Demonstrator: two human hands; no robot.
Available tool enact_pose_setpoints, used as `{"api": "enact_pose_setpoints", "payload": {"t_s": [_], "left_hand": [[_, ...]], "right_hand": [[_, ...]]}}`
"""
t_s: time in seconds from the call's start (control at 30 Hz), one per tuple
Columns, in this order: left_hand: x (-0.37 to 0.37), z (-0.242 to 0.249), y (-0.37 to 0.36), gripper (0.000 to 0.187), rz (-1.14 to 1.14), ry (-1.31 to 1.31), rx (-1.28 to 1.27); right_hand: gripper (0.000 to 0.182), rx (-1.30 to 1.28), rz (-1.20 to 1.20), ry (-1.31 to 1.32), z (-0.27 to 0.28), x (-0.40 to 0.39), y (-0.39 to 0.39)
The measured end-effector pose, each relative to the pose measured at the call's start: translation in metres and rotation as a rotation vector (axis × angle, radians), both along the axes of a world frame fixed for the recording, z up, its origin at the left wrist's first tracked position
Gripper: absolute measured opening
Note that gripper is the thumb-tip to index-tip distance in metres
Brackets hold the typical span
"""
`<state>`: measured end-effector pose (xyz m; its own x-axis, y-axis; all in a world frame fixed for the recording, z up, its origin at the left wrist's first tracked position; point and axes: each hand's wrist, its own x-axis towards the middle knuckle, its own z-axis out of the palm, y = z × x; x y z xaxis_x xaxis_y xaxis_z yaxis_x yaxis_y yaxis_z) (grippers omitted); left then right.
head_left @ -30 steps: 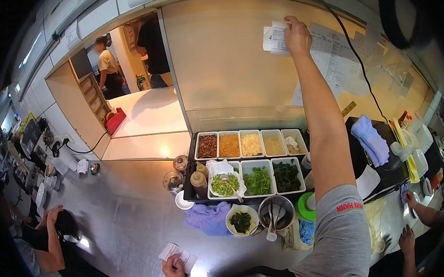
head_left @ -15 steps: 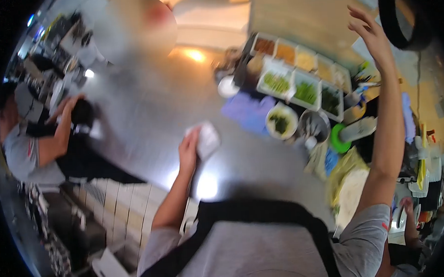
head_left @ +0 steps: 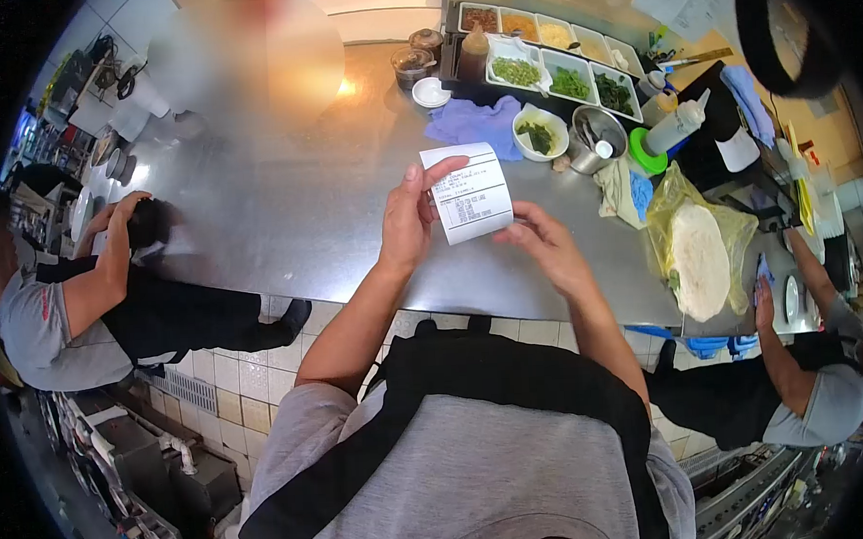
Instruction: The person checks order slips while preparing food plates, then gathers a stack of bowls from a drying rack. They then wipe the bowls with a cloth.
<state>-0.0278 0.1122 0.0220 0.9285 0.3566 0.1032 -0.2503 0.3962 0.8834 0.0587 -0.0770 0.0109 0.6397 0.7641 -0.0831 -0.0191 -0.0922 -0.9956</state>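
A white printed slip of paper (head_left: 471, 195) is held between my two hands above the steel counter (head_left: 284, 199). On its left edge, my left hand (head_left: 412, 217) pinches it, thumb and forefinger at the top left. My right hand (head_left: 546, 245) grips the lower right corner between thumb and fingers. Just beyond the slip lie a purple cloth (head_left: 473, 125) and a white bowl with dark green leaves (head_left: 539, 133).
Trays of toppings (head_left: 570, 82) line the counter's back. To the right are a metal pot (head_left: 599, 132), a squeeze bottle (head_left: 678, 126) and a pale slab on yellow plastic (head_left: 699, 258). One person (head_left: 67, 305) works at left, another (head_left: 802, 379) at right.
My right arm has come down from its raised position at the upper right, and that hand now holds the slip too. The slip has moved up and right, its print now showing.
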Motion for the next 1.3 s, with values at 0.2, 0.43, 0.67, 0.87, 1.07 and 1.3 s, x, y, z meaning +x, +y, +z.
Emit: {"api": "enact_pose_setpoints", "payload": {"t_s": [0.2, 0.43, 0.67, 0.87, 1.07, 1.3], "left_hand": [[-0.032, -0.004, 0.000, 0.066, 0.049, -0.006, 0.119], [-0.077, 0.004, 0.010, 0.061, 0.299, -0.062, 0.080], [-0.126, 0.003, -0.014, 0.066, 0.667, -0.064, 0.035], [-0.178, 0.000, -0.040, 0.054, 0.916, -0.033, 0.043], [-0.233, -0.005, -0.044, 0.059, 1.169, 0.000, 0.095], [-0.308, -0.002, -0.034, 0.057, 1.343, 0.005, 0.077]], "right_hand": [[0.034, 0.194, -0.146, 0.245, -0.007, -0.055, 0.041], [0.029, 0.180, 0.186, 0.320, -0.001, -0.066, 0.061], [0.028, 0.143, 0.514, 0.263, -0.006, -0.069, 0.073], [0.026, 0.110, 0.726, 0.283, -0.013, -0.092, 0.086], [0.024, 0.109, 0.910, 0.277, -0.009, -0.137, 0.112], [0.020, 0.088, 1.059, 0.261, -0.004, -0.204, 0.150]]}}
